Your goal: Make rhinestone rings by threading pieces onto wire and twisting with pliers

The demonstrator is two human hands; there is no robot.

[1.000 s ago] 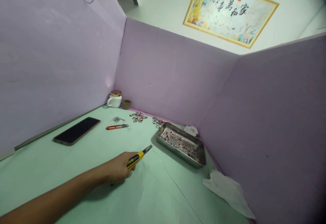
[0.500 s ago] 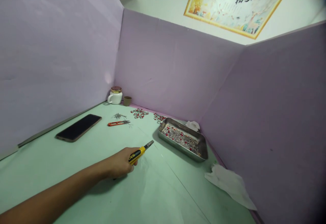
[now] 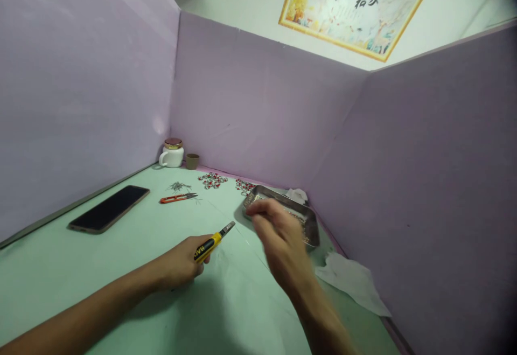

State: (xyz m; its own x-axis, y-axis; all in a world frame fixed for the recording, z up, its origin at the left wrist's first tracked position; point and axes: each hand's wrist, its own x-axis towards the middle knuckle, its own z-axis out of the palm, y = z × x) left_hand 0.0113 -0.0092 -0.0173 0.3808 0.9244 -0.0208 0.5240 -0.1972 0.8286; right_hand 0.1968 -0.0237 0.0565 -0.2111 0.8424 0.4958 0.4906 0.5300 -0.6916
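Observation:
A yellow-and-black utility knife point(image 3: 208, 248) is gripped in my left hand point(image 3: 183, 263), its metal tip pointing up and right over the table. My right hand point(image 3: 285, 244) is in front of the metal tray point(image 3: 315, 228), covering much of it. Its index finger and thumb are bent close together and blurred, so I cannot tell if anything is between them. Beads point(image 3: 299, 216) show in the tray beyond the hand. On the table, a thin line point(image 3: 246, 241) runs from near the knife's tip toward the right wrist.
Orange thread snips point(image 3: 177, 198) and cut wire-like bits point(image 3: 179, 186) lie left of centre. Behind are red-and-silver bead pieces point(image 3: 212, 180), a small brown cup point(image 3: 193, 161) and a lidded white mug point(image 3: 172, 154). A phone point(image 3: 110, 208) lies left, white tissue point(image 3: 351, 279) right. Purple partitions point(image 3: 258, 102) enclose the table.
My right hand has come in from the lower right and now hides part of the tray. The left hand keeps hold of the knife. The whole view has shifted slightly.

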